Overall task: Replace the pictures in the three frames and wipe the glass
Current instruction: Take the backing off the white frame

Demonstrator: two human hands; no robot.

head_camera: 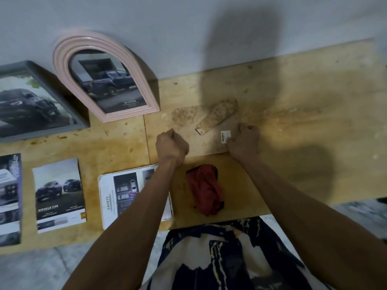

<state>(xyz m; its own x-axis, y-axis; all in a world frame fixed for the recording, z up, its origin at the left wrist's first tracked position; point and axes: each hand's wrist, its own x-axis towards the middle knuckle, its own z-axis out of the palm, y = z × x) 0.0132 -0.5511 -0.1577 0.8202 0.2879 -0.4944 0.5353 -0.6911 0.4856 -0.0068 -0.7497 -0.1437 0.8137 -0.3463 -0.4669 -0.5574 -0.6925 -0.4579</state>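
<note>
Frame 3 (pixel 201 132): face-down on table (pixel 314 101), centre, brown backing up w/ easel stand (pixel 217 116) & white sticker (pixel 225 136); between both hands.
L hand (pixel 171 146): at frame's left edge, fingers curled tight into fist; can't tell if pinching anything.
R hand (pixel 244 141): at frame's right edge by sticker, fingers curled; what they grip is hidden.
Pink arch frame (pixel 104 76): far left, leaning on wall, truck pic inside.
Grey frame (pixel 39 99): further left, beside the pink one, dark car pic inside.
Red cloth (pixel 205 189): bunched, near edge, just this side of frame 3, between forearms.
Loose pics: three along near-left: SAFETY sheet (pixel 123 195) partly under L forearm, DOUBLE CAB sheet (pixel 59 195), one more (pixel 10 199) cut by left border.
</note>
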